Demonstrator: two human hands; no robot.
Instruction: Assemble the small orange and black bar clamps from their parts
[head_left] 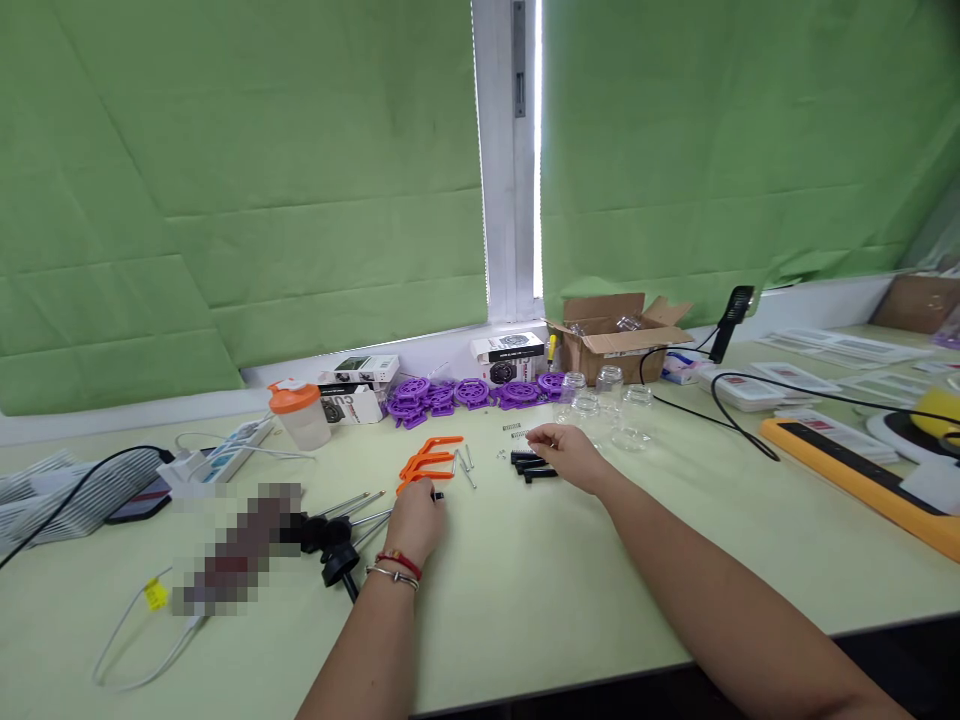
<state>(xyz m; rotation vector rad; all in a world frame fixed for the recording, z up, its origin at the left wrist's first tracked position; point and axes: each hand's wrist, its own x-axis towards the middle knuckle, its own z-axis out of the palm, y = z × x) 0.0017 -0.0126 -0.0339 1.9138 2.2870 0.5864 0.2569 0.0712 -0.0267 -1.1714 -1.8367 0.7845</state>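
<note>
While the pale green worktop [525,600] spreads before you, an open brown cardboard box [621,350] stands at its back, right of centre. Your right hand [570,456] reaches over from the right, fingertips drawn together; I cannot tell whether they grip anything. Your left hand [415,520] is curled, its fingers closed. Just beyond it lie orange plastic handles [433,458], likely light and stiff; take one by a straight arm. Partly under your right hand are ribbed black plastic tubes [541,476], probably light, smooth and ready to roll, so hold them mid-length. Slim silver metal pins [469,457] lie beside the handles, hard and easier pinched near the middle. Near your right fingertips rest thin metal coil springs [511,427], which should be light and bouncy: squeeze gently across the coils. From your left fingers pokes a small black piece [439,496], mostly hidden.
</note>
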